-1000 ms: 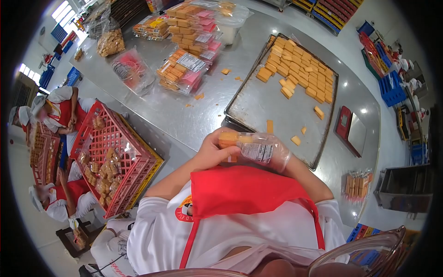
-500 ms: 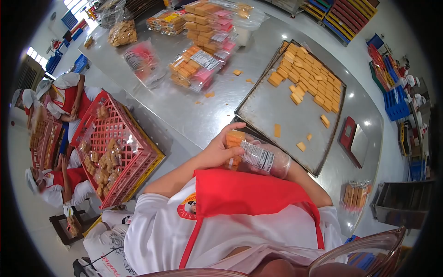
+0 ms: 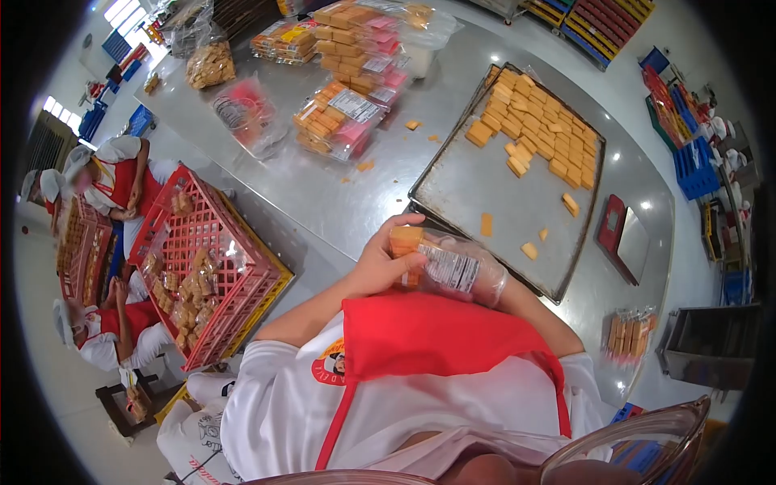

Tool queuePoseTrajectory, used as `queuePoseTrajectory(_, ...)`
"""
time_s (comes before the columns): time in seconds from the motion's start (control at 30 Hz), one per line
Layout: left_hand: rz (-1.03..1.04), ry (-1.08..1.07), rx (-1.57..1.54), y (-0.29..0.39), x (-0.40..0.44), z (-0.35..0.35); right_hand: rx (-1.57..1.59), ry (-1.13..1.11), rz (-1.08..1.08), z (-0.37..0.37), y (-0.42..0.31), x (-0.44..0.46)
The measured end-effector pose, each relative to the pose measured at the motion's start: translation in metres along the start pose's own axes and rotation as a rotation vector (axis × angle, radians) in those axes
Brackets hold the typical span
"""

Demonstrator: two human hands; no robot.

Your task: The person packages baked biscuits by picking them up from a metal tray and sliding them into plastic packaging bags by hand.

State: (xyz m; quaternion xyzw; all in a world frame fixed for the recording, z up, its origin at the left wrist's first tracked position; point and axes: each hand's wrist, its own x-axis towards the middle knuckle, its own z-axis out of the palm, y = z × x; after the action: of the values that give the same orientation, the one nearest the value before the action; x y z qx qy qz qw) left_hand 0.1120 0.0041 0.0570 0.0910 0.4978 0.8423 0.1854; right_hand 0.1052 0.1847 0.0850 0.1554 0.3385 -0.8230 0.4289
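My left hand (image 3: 378, 260) is wrapped round the filled end of a clear plastic bag of rectangular golden biscuits (image 3: 408, 238), thumb across its front. A white printed label (image 3: 451, 267) shows on the bag's side. At the bag's other end is my right hand (image 3: 490, 284), seen through clear plastic; its fingers are hidden, and I cannot tell whether it is inside or behind the film. Just beyond my hands lies a dark-rimmed baking tray (image 3: 453, 190) with rows of the same biscuits (image 3: 540, 121) at its far side and a few loose pieces nearer.
Packed biscuit bags (image 3: 335, 117) are stacked at the table's back left, beside a flat pink-and-clear packet (image 3: 246, 113). A red-framed scale (image 3: 621, 238) stands right of the tray, with another biscuit pack (image 3: 629, 335) nearby. Left are a red crate (image 3: 242, 267) and co-workers (image 3: 121, 174).
The bag has tilted slightly and shifted a little left in my hands. My left hand still grips it. The view has moved slightly.
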Motion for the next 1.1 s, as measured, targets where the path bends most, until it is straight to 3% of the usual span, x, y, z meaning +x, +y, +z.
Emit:
queuePoseTrajectory(0.07,0.003,0.074,0.065,-0.006,0.000,-0.002,-0.046,0.002,0.011,-0.008,-0.002,0.008)
queuePoseTrajectory(0.17,0.022,0.172,0.130,-0.007,0.002,-0.003,-0.264,0.073,-0.171,-0.015,-0.005,0.006)
queuePoseTrajectory(0.27,0.009,0.222,0.156,-0.006,0.003,-0.006,-0.499,0.139,-0.489,-0.008,0.004,-0.003)
queuePoseTrajectory(0.37,0.014,0.198,0.092,-0.012,0.006,-0.008,-1.333,0.132,-0.831,-0.014,0.004,-0.006)
queuePoseTrajectory(0.57,0.058,0.147,0.096,-0.014,0.006,0.000,-1.373,0.176,-0.493,-0.008,-0.005,-0.013)
queuePoseTrajectory(0.67,0.033,0.166,0.120,-0.011,0.006,-0.003,-1.233,0.071,-0.731,-0.007,0.004,-0.009)
queuePoseTrajectory(0.77,0.002,0.180,0.122,-0.009,0.004,0.000,-1.439,0.076,-0.528,0.004,-0.006,-0.015)
queuePoseTrajectory(0.97,0.029,0.162,0.189,-0.002,0.006,0.000,-1.590,0.050,-0.744,0.000,-0.004,-0.015)
queuePoseTrajectory(1.1,0.062,0.093,0.196,-0.002,0.007,-0.005,-1.662,0.052,-0.676,-0.004,-0.009,-0.013)
